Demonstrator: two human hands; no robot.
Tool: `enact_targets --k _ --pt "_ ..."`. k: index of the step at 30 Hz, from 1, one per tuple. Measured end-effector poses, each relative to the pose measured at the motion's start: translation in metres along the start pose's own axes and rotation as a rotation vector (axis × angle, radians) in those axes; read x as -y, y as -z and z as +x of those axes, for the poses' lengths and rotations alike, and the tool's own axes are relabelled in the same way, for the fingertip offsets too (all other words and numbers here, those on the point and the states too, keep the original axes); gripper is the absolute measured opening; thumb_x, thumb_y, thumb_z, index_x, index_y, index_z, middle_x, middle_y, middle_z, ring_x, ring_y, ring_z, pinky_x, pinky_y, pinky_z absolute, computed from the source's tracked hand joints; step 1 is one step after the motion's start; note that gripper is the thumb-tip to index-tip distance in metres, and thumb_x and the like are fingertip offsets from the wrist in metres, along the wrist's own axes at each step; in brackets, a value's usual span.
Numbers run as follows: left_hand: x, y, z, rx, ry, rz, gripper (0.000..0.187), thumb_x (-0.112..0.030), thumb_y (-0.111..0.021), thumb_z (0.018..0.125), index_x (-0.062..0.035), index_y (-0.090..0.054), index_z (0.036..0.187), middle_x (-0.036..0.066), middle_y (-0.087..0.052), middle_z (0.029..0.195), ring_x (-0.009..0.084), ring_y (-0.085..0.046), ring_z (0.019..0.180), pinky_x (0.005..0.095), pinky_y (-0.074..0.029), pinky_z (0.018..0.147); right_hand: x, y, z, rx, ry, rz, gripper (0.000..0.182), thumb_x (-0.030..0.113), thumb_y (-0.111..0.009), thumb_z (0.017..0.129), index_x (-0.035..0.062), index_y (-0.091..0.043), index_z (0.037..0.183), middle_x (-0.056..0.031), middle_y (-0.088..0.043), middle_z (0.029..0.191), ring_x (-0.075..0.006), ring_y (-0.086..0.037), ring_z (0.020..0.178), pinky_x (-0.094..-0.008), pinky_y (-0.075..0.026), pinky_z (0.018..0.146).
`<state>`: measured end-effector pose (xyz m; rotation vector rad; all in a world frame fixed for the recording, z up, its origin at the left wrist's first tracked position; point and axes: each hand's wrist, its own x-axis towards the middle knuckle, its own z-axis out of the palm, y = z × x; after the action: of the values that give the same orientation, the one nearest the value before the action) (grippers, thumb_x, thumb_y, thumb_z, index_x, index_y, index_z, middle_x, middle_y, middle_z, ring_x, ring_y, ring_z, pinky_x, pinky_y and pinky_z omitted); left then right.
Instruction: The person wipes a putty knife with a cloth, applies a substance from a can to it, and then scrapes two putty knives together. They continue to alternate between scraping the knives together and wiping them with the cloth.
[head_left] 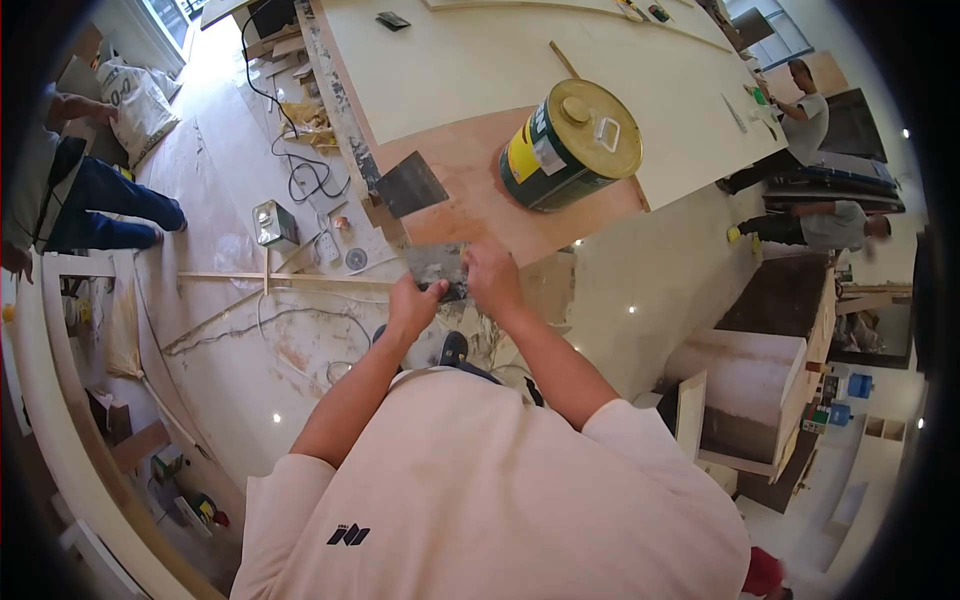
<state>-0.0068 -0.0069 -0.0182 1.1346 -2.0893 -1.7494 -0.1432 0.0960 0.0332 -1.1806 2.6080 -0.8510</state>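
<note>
Pale pink T-shirt fabric fills the bottom of the view, the wearer's own chest and shoulders seen from above, with both bare forearms reaching forward. Left hand [415,305] and right hand [492,278] meet just off the near edge of a bench [480,70], both closed around a dark, grimy putty knife blade [440,272] held between them. The left hand's fingers curl shut on the lower part of the tool, thumb pressed on top; the right hand's fingers pinch its upper edge from the other side. Whether the tool has a handle is hidden by the hands. It looks like thin, stiff metal, light, smeared with dried filler, so probably rough rather than slippery, with edges best avoided; a grip across the flat faces seems safest. On the bench, a second dark scraper blade [408,185] lies on a bare plywood panel [480,200], and near it a green and yellow metal tin [570,145] rests tilted on its side, lid toward the camera. Below, a glossy floor [300,350] carries cables and scraps. Another person [70,190] crouches at far left; two more people [810,170] work at far right.
</note>
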Motion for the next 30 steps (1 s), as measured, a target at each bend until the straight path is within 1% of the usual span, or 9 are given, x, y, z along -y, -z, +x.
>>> enact_targets --k 4,7,11,14,19,22,26,29,30 --pt "0.005 -0.001 0.002 0.024 0.070 0.040 0.030 -0.023 -0.074 0.083 0.0001 -0.063 0.098 0.007 -0.060 0.064 0.0127 -0.051 0.047 0.0299 -0.041 0.044 -0.002 -0.006 0.005 -0.195 0.089 -0.008 0.014 0.014 -0.059 0.083 0.0034 -0.063 0.076 -0.0169 -0.062 0.086 -0.0405 -0.060 0.077 -0.0474 -0.048 0.070" --pt "-0.009 0.003 -0.001 0.048 0.098 0.021 0.043 -0.026 -0.076 0.080 0.0071 -0.062 0.102 0.027 -0.068 0.095 0.0390 -0.066 0.092 0.0414 -0.050 0.079 0.015 -0.008 -0.032 -0.202 0.126 0.176 0.015 0.014 -0.057 0.083 0.0027 -0.059 0.073 -0.0174 -0.062 0.086 -0.0407 -0.058 0.074 -0.0496 -0.046 0.067" --pt "-0.021 0.008 -0.006 0.059 0.162 0.064 0.044 -0.028 -0.076 0.079 0.0071 -0.062 0.101 0.028 -0.067 0.094 0.0400 -0.065 0.092 0.0419 -0.050 0.079 0.001 -0.007 0.004 -0.166 0.108 0.022 0.014 0.013 -0.059 0.082 0.0029 -0.060 0.074 -0.0169 -0.062 0.087 -0.0403 -0.059 0.076 -0.0475 -0.046 0.067" --pt "0.002 -0.001 0.000 -0.011 0.054 0.125 0.033 -0.022 -0.075 0.082 0.0045 -0.063 0.095 0.011 -0.065 0.069 0.0170 -0.058 0.056 0.0338 -0.046 0.053 0.007 -0.010 0.003 -0.215 0.109 0.053 0.013 0.013 -0.059 0.082 0.0031 -0.061 0.074 -0.0167 -0.062 0.087 -0.0395 -0.059 0.076 -0.0459 -0.047 0.066" --pt "-0.001 0.000 -0.003 -0.013 -0.012 0.091 0.033 -0.021 -0.075 0.082 0.0045 -0.064 0.099 0.013 -0.067 0.074 0.0172 -0.059 0.059 0.0334 -0.047 0.056 0.001 -0.015 -0.004 -0.052 0.034 0.068 0.011 0.010 -0.057 0.083 0.0041 -0.062 0.076 -0.0165 -0.061 0.087 -0.0396 -0.059 0.077 -0.0477 -0.047 0.067" --pt "0.007 -0.002 -0.001 -0.014 -0.004 0.102 0.034 -0.021 -0.075 0.082 0.0057 -0.063 0.100 0.013 -0.068 0.075 0.0176 -0.060 0.060 0.0337 -0.048 0.057 0.007 -0.010 0.010 -0.197 0.050 0.118 0.010 0.012 -0.059 0.081 0.0045 -0.062 0.077 -0.0167 -0.062 0.086 -0.0393 -0.060 0.079 -0.0475 -0.048 0.068" --pt "0.002 -0.003 -0.001 -0.059 -0.064 0.081 0.033 -0.021 -0.075 0.083 0.0054 -0.061 0.096 0.010 -0.064 0.070 0.0168 -0.057 0.055 0.0331 -0.046 0.051 0.006 -0.009 -0.022 -0.123 0.016 0.070 0.009 0.012 -0.061 0.080 0.0045 -0.065 0.081 -0.0175 -0.062 0.084 -0.0386 -0.062 0.082 -0.0468 -0.049 0.071" --pt "-0.004 0.003 0.000 0.056 0.196 0.110 0.040 -0.027 -0.076 0.081 0.0061 -0.063 0.099 0.023 -0.068 0.086 0.0340 -0.066 0.078 0.0431 -0.049 0.070 -0.011 -0.018 0.017 -0.171 -0.068 0.028 0.009 0.011 -0.063 0.079 0.0042 -0.068 0.084 -0.0169 -0.063 0.085 -0.0383 -0.062 0.083 -0.0454 -0.050 0.073" --pt "-0.011 0.007 -0.002 0.074 0.215 0.058 0.039 -0.026 -0.076 0.081 0.0057 -0.064 0.098 0.021 -0.068 0.082 0.0309 -0.065 0.073 0.0414 -0.049 0.066 -0.013 -0.010 0.034 -0.213 -0.049 0.043 0.010 0.011 -0.064 0.079 0.0038 -0.069 0.085 -0.0166 -0.064 0.085 -0.0382 -0.062 0.082 -0.0448 -0.050 0.073"
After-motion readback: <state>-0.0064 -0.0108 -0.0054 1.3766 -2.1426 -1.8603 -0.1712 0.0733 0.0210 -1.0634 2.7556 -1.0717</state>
